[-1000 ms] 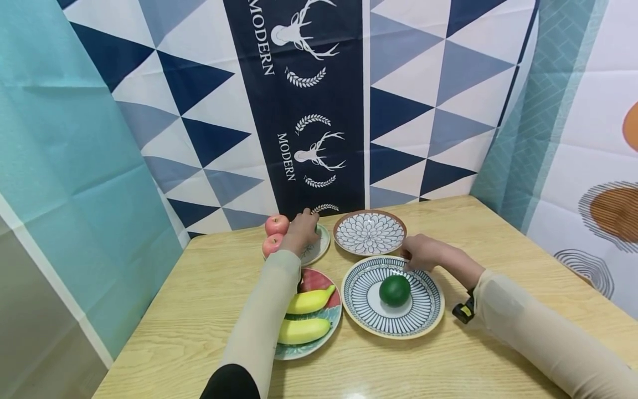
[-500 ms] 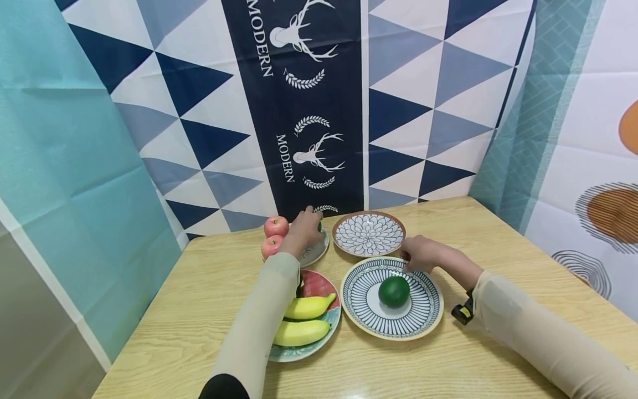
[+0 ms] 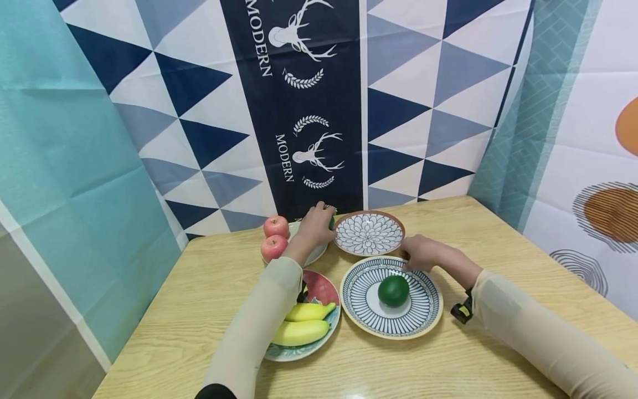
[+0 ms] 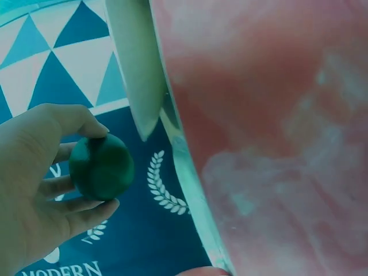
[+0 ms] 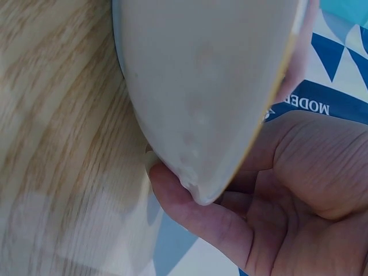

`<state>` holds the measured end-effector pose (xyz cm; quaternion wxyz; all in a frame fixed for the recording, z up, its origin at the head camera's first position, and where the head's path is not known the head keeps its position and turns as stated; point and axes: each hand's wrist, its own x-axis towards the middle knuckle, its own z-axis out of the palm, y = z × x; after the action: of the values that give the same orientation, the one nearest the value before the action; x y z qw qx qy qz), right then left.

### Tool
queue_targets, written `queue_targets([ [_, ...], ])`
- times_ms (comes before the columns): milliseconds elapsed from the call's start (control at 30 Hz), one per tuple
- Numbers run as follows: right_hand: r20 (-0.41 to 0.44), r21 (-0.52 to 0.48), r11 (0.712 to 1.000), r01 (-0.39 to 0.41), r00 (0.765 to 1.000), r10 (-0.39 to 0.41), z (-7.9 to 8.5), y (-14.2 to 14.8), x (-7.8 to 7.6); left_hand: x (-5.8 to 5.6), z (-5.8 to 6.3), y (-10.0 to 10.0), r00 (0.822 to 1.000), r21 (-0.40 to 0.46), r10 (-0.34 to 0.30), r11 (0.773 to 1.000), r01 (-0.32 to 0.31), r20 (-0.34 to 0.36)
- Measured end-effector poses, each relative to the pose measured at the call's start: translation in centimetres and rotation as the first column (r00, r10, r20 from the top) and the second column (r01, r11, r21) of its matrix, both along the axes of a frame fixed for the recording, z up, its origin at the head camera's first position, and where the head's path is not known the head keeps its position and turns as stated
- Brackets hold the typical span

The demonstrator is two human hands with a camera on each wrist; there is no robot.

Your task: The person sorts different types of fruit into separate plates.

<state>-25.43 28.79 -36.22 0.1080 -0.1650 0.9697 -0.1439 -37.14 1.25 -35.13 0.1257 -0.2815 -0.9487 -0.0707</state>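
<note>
My left hand [image 3: 316, 226] grips a round dark green fruit [image 4: 102, 168] between thumb and fingers, clear of the surfaces in the left wrist view. In the head view it hovers over the right side of the small pale plate [image 3: 316, 255], near the brown-rimmed petal-pattern plate [image 3: 369, 233]. My right hand [image 3: 421, 252] pinches the far right rim of the blue-striped plate [image 3: 356, 310]; the right wrist view shows a finger under its pale underside [image 5: 201, 103]. A similar green fruit [image 3: 394, 291] lies in the middle of that striped plate.
Two red apples [image 3: 276, 226] sit at the left of the small plate. Two bananas [image 3: 301, 332] lie on a red-and-green plate [image 3: 324, 288], partly hidden by my left sleeve [image 3: 254, 327]. Patterned cloth [image 3: 399, 111] hangs behind the wooden table [image 3: 189, 310].
My left hand has moved right and slightly farther back with the green fruit, from above the small plate toward the petal-pattern plate. My right hand keeps its place on the striped plate's rim.
</note>
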Motion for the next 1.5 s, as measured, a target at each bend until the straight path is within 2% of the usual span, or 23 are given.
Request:
queue_targets([
  [300, -0.002, 0.006, 1.0, 0.001, 1.0, -0.001, 0.3, -0.1, 0.2, 1.2, 0.7, 0.5, 0.995, 0.029, -0.092, 0.995, 0.091, 0.026],
  [600, -0.021, 0.012, 1.0, -0.011, 1.0, 0.011, 0.3, -0.1, 0.0, 4.0, 2.1, 1.7, 0.976, 0.05, -0.204, 0.978, 0.2, 0.082],
  [767, -0.031, 0.017, 1.0, -0.018, 0.999, 0.018, 0.3, -0.1, 0.2, 5.0, 2.4, 2.2, 0.953, 0.048, -0.271, 0.963, 0.267, 0.133],
  [933, -0.002, 0.0, 1.0, 0.001, 1.0, -0.001, 0.3, -0.1, 0.3, 6.0, 2.7, 2.7, 0.925, 0.038, -0.335, 0.942, 0.334, 0.179],
  [1167, -0.01, 0.011, 1.0, -0.011, 1.0, 0.011, 0.2, -0.1, 0.3, 7.3, 2.8, 3.1, 0.902, 0.029, -0.374, 0.926, 0.377, 0.216],
  [1400, -0.012, 0.013, 1.0, -0.022, 1.0, 0.022, 0.2, 0.0, 0.3, 8.2, 2.8, 3.6, 0.881, -0.024, -0.399, 0.908, 0.418, 0.253],
  [1500, -0.016, 0.011, 1.0, -0.028, 0.999, 0.028, 0.2, 0.0, 0.3, 8.5, 2.9, 3.8, 0.865, -0.039, -0.42, 0.894, 0.446, 0.276],
])
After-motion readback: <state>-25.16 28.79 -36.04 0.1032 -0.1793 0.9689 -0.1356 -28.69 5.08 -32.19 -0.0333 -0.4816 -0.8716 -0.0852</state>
